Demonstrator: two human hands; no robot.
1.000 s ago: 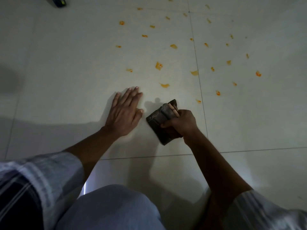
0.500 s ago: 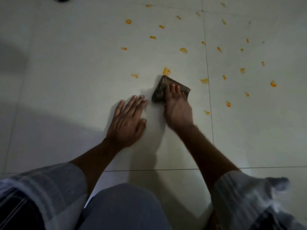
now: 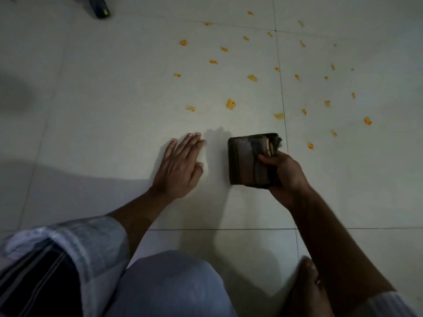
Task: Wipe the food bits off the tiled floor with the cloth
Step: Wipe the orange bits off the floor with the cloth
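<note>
A dark folded cloth (image 3: 242, 161) is held over the pale tiled floor (image 3: 114, 88), just left of a grout line. My right hand (image 3: 285, 173) grips its right side, thumb on top and fingers curled into a fold. My left hand (image 3: 180, 167) lies flat on the floor to the left of the cloth, fingers straight. Several orange food bits are scattered ahead; the nearest are a large bit (image 3: 230, 104), a smaller one (image 3: 190, 108) and one on the grout line (image 3: 279, 116).
More orange bits (image 3: 367, 121) spread over the tile to the right. A dark object with a yellow mark (image 3: 99, 6) lies at the far top left. My knee (image 3: 171, 284) and bare foot (image 3: 306, 291) are at the bottom.
My right hand pushed the cloth forward flat on the floor toward the large bit, then pulled it back near me and now grips it. The left hand stayed planted.
</note>
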